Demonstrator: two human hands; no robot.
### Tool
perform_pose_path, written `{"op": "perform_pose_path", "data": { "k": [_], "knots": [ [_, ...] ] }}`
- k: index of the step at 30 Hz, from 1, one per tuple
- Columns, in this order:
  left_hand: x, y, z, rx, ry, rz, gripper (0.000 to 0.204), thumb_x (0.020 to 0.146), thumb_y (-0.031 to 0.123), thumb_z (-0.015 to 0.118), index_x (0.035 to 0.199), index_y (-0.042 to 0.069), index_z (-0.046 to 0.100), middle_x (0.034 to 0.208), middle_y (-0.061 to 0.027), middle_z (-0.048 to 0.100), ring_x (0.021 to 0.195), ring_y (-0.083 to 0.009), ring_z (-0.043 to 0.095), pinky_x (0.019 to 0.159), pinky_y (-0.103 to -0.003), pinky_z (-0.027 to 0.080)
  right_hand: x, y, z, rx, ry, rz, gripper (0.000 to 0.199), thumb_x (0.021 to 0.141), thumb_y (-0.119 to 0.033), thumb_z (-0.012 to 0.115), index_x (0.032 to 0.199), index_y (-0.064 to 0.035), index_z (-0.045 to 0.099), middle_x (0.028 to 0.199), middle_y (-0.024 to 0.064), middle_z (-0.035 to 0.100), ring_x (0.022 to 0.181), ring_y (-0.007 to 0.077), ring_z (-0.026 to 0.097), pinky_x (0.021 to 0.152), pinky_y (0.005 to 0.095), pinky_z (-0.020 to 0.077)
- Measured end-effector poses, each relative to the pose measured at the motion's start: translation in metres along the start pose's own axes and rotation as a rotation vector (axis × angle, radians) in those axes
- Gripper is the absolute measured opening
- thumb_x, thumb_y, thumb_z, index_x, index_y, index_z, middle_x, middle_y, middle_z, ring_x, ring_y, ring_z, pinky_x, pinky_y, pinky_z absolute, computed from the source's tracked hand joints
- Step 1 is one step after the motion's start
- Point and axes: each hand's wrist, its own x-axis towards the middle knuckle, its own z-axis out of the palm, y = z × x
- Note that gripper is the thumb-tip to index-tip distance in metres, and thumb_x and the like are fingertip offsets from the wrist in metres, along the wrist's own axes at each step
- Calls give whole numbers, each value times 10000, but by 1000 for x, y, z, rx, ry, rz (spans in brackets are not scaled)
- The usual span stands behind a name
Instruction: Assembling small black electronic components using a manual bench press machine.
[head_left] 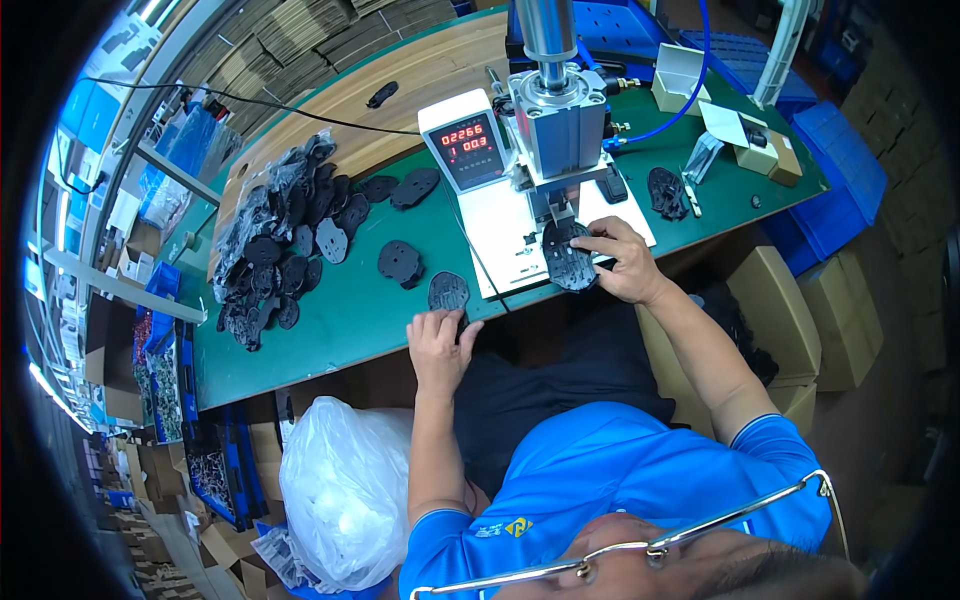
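Note:
My right hand (pixel 622 260) grips a black oval plastic plate (pixel 569 265) by its right edge, thumb and fingers closed on it. The plate lies under the tip of a metal bench press (pixel 560 125), over its white base (pixel 480 250). At the table's near edge, the fingers of my left hand (pixel 438 345) touch the near end of another black plate (pixel 449 290), with the thumb spread to the right. A third black plate (pixel 400 262) lies just beyond. Farther left is a heap of such plates (pixel 275 240), some in clear plastic wrap.
A white counter box (pixel 465 140) with a lit red display stands left of the press. Small open cartons (pixel 680 75) and a black bundle (pixel 667 192) are to the right on the green table (pixel 350 345). A white plastic bag (pixel 345 490) sits below, and a cardboard box (pixel 765 310) is at right.

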Motion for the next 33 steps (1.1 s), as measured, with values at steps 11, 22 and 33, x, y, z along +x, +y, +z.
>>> {"op": "perform_pose_path", "data": {
  "k": [11, 22, 33],
  "knots": [
    [4, -17, -9, -66, -130, -42, 767, 759, 103, 951, 1480, 85, 690, 1500, -153, 700, 1360, -409, 632, 1165, -534, 488, -2, -2, 5, 1, 23, 19, 506, 724, -18, 864, 1220, -114, 902, 1188, 155, 741, 1075, 349, 738, 942, 441, 635],
    [10, -21, -12, -178, -127, -88, 622, 696, 108, 969, 1298, 55, 822, 1422, -138, 738, 1323, -404, 653, 1141, -527, 536, -2, -2, 5, -7, 44, 11, 459, 739, -50, 878, 1193, -116, 902, 1155, 142, 741, 1050, 343, 744, 915, 433, 629],
    [6, -28, 2, -248, -12, -144, 491, 801, 27, 832, 1288, 94, 835, 1424, -119, 787, 1314, -376, 704, 1145, -496, 527, -1, -4, 4, -38, 59, -18, 458, 741, -52, 864, 1195, -105, 899, 1163, 142, 739, 1045, 343, 733, 916, 433, 619]
  ]
}}
